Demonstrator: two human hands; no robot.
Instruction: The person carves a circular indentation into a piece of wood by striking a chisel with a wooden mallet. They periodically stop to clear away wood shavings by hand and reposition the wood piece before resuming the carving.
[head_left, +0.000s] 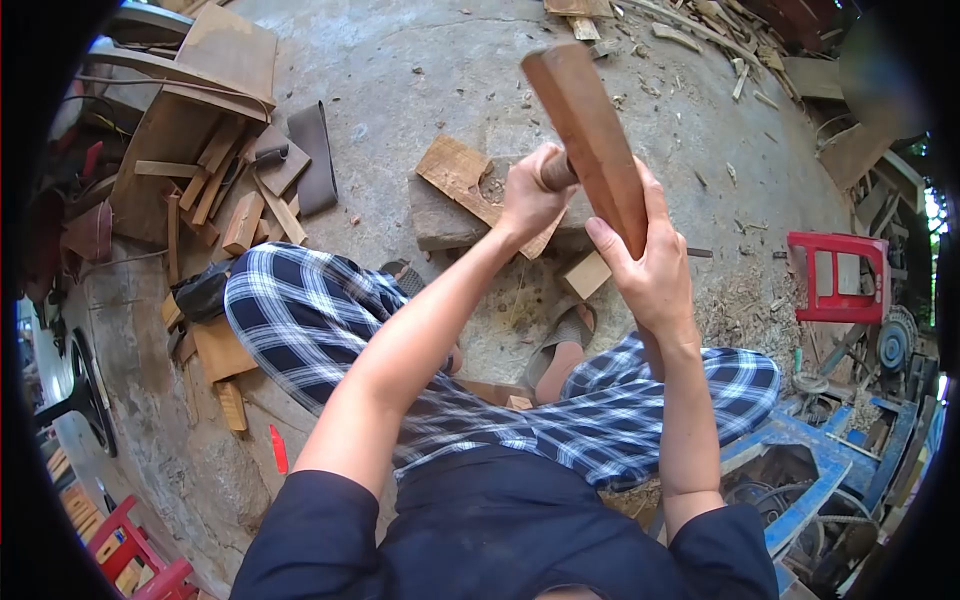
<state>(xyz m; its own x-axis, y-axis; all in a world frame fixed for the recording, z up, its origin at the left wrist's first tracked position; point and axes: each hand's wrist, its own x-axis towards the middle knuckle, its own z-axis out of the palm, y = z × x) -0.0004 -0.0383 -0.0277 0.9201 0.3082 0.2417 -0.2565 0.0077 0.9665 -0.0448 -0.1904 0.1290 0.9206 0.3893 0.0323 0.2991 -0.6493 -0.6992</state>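
Note:
A wooden mallet [590, 110] with a long, heavy head is raised in front of me, tilted. My left hand [530, 192] is closed round its short round handle. Lower down, my right hand [652, 255] grips the near end of the head, thumb on one side and fingers on the other. Below the hands, a light board [455, 168] with a rounded notch and wood chips lies across a thick, worn wooden block [440, 228]. Part of that board is hidden by my left hand and forearm. A small wooden block [586, 274] sits at the front, close to my sandalled foot.
Wood offcuts [240, 222] and a dark flat piece [314, 160] are piled on the left. A red marker [278, 448] lies on the concrete floor. To the right are a red plastic stool [838, 278], wood shavings [735, 285] and a blue metal machine frame [790, 430].

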